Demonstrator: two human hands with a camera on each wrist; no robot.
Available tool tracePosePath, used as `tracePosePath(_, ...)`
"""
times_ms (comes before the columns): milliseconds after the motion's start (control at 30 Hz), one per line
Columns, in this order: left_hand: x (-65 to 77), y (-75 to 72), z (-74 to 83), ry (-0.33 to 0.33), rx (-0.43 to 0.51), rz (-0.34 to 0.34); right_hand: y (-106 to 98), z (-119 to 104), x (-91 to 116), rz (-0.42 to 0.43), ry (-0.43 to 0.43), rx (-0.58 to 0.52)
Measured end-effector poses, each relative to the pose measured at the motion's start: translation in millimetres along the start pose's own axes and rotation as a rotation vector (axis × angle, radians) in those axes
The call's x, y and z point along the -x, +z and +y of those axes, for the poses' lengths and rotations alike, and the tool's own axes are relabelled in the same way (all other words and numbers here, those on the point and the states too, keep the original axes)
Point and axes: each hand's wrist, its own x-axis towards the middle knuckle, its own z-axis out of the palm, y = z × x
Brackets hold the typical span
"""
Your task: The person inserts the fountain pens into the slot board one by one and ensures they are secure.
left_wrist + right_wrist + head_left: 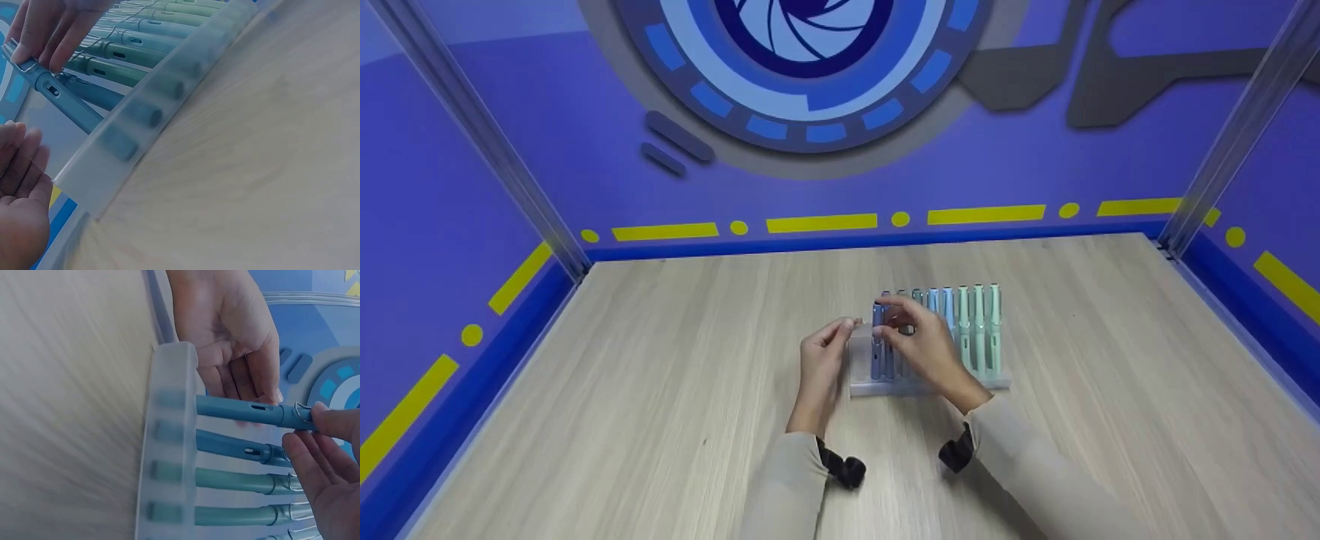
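A translucent pen stand (873, 388) holds a row of capped pens, each with a wire clip. My right hand (926, 346) pinches the cap end of the leftmost dark blue pen (79, 107) between thumb and fingers. That pen's lower end sits in the stand's front trough (173, 365), and it leans out from the dark blue pen (236, 447) beside it. My left hand (823, 364) grips the upper left edge of the stand's clear back panel (861, 349), thumb in front and fingertips behind.
To the right in the row stand green pens (236, 479), light blue pens (948, 300) and pale green pens (979, 330). The stand rests on a wood-grain table (697, 360). Blue printed panels (510, 112) close off the back and both sides.
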Motion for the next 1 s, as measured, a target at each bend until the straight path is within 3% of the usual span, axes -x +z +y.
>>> tracePosePath(300, -0.1, -0.2, 5.5, -0.018, -0.020, -0.010, -6, -6, -6, -0.058, -0.089, 0.224)
tracePosePath(567, -1.1, 0.9, 0.2, 0.013, -0.015, -0.008, -10, -3, -14, -0.028, -0.303, 0.436)
tracePosePath(700, -0.5, 0.6, -0.3, 0.020, -0.025, -0.009, -10, -1, -18, -0.021, -0.354, 0.478)
tracePosePath(1000, -1.0, 0.8, -2.0, 0.018, 0.000, -0.007, -7, 3, -24, -0.050, -0.355, 0.500)
